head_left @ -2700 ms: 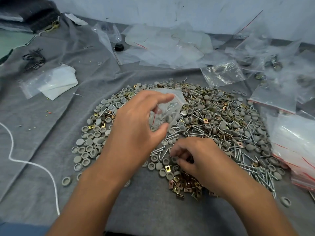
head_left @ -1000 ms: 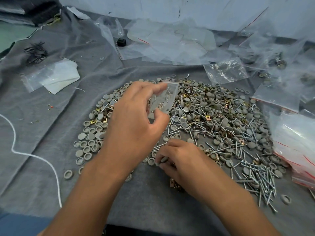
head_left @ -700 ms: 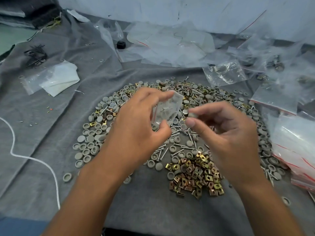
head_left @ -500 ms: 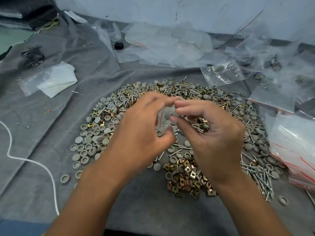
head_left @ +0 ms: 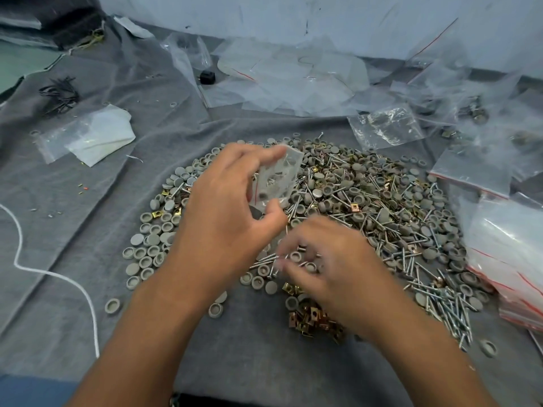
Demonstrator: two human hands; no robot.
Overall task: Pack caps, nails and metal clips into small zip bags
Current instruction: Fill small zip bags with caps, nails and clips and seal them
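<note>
My left hand (head_left: pixel 226 218) holds a small clear zip bag (head_left: pixel 279 177) upright between fingers and thumb, above the heap; a few grey pieces show inside it. My right hand (head_left: pixel 338 271) is low on the heap's near edge, blurred, its curled fingertips among grey caps (head_left: pixel 152 248) and silver nails (head_left: pixel 440 301). Blur hides whether it pinches anything. A small cluster of brass-coloured metal clips (head_left: pixel 311 318) lies just under that wrist. Everything rests on a grey cloth (head_left: pixel 235 362).
Filled bags with red zip lines (head_left: pixel 511 259) are stacked at the right edge. Empty clear bags (head_left: pixel 293 80) cover the back, and a crumpled one (head_left: pixel 385 127) lies behind the heap. A white cord (head_left: pixel 58 277) and a bag with white paper (head_left: pixel 88 136) lie at left.
My right hand, which was up at the bag's mouth half a second ago, has dropped back down to the near edge of the heap. My left hand still holds the bag.
</note>
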